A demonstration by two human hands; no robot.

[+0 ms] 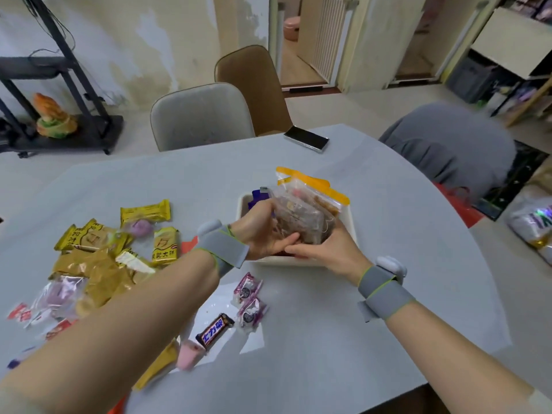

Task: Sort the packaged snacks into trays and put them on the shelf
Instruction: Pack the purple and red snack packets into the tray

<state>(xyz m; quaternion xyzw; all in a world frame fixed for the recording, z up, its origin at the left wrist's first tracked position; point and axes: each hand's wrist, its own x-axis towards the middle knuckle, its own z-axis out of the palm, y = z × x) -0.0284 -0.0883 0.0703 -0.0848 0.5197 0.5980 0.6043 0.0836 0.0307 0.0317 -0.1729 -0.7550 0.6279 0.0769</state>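
Observation:
A cream tray (348, 222) stands on the grey table (373, 309), packed with upright clear snack bags (301, 213) that have orange tops. My left hand (260, 234) grips the left side of the bags, fingers curled round them. From the near right, my right hand (325, 249) holds the bags at the tray's front rim. A heap of yellow and gold snack packets (119, 249) lies at the left. Two purple-wrapped sweets (249, 300) and a dark chocolate bar (214, 331) lie near my left forearm.
A phone (306, 138) lies at the table's far edge. Two chairs (203, 115) stand behind the table and a grey-covered seat (448, 144) at the right. A black wheeled stand (59, 130) is at the far left. Bags sit on the floor at the right.

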